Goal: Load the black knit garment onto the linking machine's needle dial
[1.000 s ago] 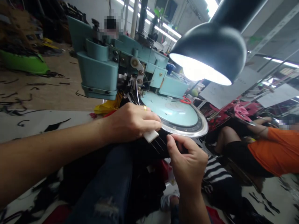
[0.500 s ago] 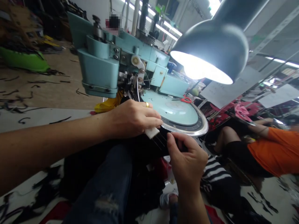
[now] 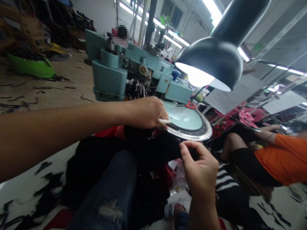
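Since the frame 1 s back our left hand [image 3: 146, 112] has lifted off the black cloth [image 3: 155, 147] and slid right, so the white tool [image 3: 165, 122] now lies over the disc edge rather than down on the fabric; the view has also swung a bit, w/ the lamp sitting further left.

Left to right: a green tub [image 3: 31, 67] sits far off on the floor, w/ black scraps strewn near it. Next comes the teal machine [image 3: 112, 76], its head just behind our left hand. That hand is closed around the white tool, fingers curled tight, tip pointing right onto the rim of the round disc [image 3: 189, 123]. Black cloth hangs under the disc edge, bunched over our lap between both hands. Red scissors [image 3: 191, 105] rest on the far side of the disc. Our right hand [image 3: 201, 166] sits below the disc rim, thumb & forefinger pinched narrow on the cloth's right end. Above it the lamp [image 3: 211, 64] shines bright. Further right another person in an orange top [image 3: 280, 163] sits low, well apart from our hands.
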Demonstrator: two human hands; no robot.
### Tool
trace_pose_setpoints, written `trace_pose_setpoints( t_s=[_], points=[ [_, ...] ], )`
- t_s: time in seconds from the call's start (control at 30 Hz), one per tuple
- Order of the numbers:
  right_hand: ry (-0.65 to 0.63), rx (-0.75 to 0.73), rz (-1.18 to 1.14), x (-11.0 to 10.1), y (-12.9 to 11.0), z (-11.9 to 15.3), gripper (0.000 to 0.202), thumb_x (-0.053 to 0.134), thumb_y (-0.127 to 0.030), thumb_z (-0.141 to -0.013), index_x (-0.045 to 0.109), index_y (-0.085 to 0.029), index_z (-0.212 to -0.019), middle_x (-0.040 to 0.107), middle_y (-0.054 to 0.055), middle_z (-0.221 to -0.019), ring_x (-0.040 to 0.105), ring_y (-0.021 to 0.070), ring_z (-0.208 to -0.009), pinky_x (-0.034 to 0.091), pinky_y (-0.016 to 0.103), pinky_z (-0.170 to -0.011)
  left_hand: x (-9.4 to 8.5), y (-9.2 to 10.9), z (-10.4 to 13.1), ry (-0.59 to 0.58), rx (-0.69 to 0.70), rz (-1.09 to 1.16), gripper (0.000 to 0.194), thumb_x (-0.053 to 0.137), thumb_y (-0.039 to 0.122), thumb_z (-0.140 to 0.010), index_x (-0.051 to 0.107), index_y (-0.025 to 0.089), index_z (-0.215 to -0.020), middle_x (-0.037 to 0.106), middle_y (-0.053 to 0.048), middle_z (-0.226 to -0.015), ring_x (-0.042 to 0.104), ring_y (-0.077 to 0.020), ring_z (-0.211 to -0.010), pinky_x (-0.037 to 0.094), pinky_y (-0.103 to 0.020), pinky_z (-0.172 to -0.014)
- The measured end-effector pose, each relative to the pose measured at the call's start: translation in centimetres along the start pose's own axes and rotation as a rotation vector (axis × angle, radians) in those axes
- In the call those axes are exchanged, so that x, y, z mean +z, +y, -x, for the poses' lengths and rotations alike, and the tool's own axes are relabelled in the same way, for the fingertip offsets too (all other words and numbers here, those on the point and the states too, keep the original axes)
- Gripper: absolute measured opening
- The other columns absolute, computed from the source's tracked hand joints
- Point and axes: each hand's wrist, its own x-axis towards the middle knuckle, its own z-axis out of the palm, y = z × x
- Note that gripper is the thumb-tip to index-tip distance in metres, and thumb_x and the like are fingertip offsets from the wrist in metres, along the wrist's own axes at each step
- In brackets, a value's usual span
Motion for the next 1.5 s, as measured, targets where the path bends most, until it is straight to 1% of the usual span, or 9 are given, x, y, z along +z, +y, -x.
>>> trace_pose_setpoints(
  t_s=[0.1, 0.4, 0.5, 0.6, 0.7, 0.8, 1.1, 1.3, 1.5],
  points=[
    [-0.049, -0.065, 0.004, 0.1, -0.1, 0.0, 0.017, 0.069, -0.035, -0.086, 0.072, -0.019, -0.088, 0.069, 0.0, -0.077, 0.063, 0.0157, -0.071, 0.049, 0.025, -0.067, -0.4, 0.3, -0.9, -0.196, 0.049, 0.0, 0.028, 0.061, 0.017, -0.08, 0.067, 0.02, -0.053, 0.064, -0.001, -0.054, 0.054, -0.0123, -0.051, 0.037, -0.025, -0.054],
    [-0.02, -0.23, 0.078, 2.1, 0.0, 0.2, 0.016, 0.07, -0.031, -0.085, 0.078, -0.02, -0.093, 0.077, 0.005, -0.087, 0.073, 0.0213, -0.079, 0.056, 0.031, -0.075, -0.5, -0.3, -0.9, -0.202, -0.063, 0.112, 0.009, 0.073, 0.019, -0.074, 0.076, 0.02, -0.066, 0.071, -0.001, -0.065, 0.061, -0.0139, -0.059, 0.041, -0.024, -0.058],
    [0.022, -0.209, 0.024, 2.3, -0.4, 0.1, 0.013, 0.07, -0.029, -0.085, 0.077, -0.019, -0.089, 0.077, 0.004, -0.083, 0.072, 0.0194, -0.075, 0.056, 0.029, -0.073, -0.4, 1.0, 0.8, 0.122, -0.114, 0.172, 0.006, 0.073, 0.022, -0.076, 0.078, 0.02, -0.078, 0.075, -0.002, -0.077, 0.066, -0.0154, -0.069, 0.045, -0.024, -0.064],
    [0.03, -0.181, 0.012, 2.4, -0.7, -0.2, 0.012, 0.07, -0.027, -0.084, 0.077, -0.018, -0.087, 0.075, 0.003, -0.079, 0.07, 0.0177, -0.071, 0.055, 0.027, -0.072, 1.7, 3.4, 3.7, 0.539, -0.425, 0.321, 0.014, 0.072, 0.032, -0.081, 0.076, 0.018, -0.082, 0.072, -0.002, -0.073, 0.063, -0.0144, -0.064, 0.045, -0.023, -0.058],
    [0.03, -0.155, 0.021, 2.4, -1.0, -0.4, 0.012, 0.07, -0.028, -0.084, 0.076, -0.018, -0.084, 0.071, 0.001, -0.072, 0.065, 0.0151, -0.064, 0.053, 0.025, -0.066, 5.6, 5.2, 6.1, 0.563, -0.774, 0.7, 0.023, 0.076, 0.037, -0.077, 0.076, 0.017, -0.088, 0.062, 0.001, -0.055, 0.052, -0.0104, -0.047, 0.038, -0.02, -0.044],
    [0.063, -0.167, 0.041, 2.5, -1.0, -0.4, 0.013, 0.071, -0.03, -0.084, 0.076, -0.018, -0.081, 0.068, 0.0, -0.067, 0.06, 0.0132, -0.058, 0.049, 0.024, -0.06, 9.0, 5.7, 6.4, 0.611, -0.902, 1.044, 0.036, 0.081, 0.041, -0.072, 0.074, 0.013, -0.094, 0.058, 0.003, -0.053, 0.046, -0.0075, -0.044, 0.034, -0.018, -0.041],
    [0.031, -0.17, -0.002, 2.4, -1.4, 0.3, 0.009, 0.069, -0.027, -0.087, 0.074, -0.019, -0.086, 0.072, 0.002, -0.081, 0.067, 0.0167, -0.075, 0.053, 0.026, -0.073, 9.7, 5.0, 5.5, 0.587, -0.857, 1.227, 0.034, 0.082, 0.04, -0.071, 0.075, 0.014, -0.091, 0.049, 0.005, -0.048, 0.04, -0.0063, -0.043, 0.027, -0.018, -0.039],
    [-0.038, -0.047, -0.044, 1.9, -2.3, 0.6, 0.012, 0.068, -0.03, -0.088, 0.071, -0.019, -0.086, 0.071, -0.001, -0.077, 0.066, 0.0129, -0.067, 0.052, 0.02, -0.061, 9.8, 5.1, 5.3, 0.577, -0.805, 1.315, 0.03, 0.081, 0.038, -0.071, 0.07, 0.015, -0.086, 0.051, 0.006, -0.049, 0.043, -0.0057, -0.042, 0.031, -0.016, -0.04],
    [0.012, -0.123, -0.082, 2.8, -2.1, 0.0, 0.009, 0.073, -0.026, -0.084, 0.078, -0.021, -0.089, 0.077, 0.0, -0.085, 0.072, 0.0153, -0.077, 0.057, 0.023, -0.075, 10.2, 4.7, 5.0, 0.58, -0.751, 1.368, 0.025, 0.077, 0.038, -0.075, 0.07, 0.016, -0.084, 0.049, 0.007, -0.045, 0.04, -0.0055, -0.038, 0.03, -0.016, -0.037]
  ],
)
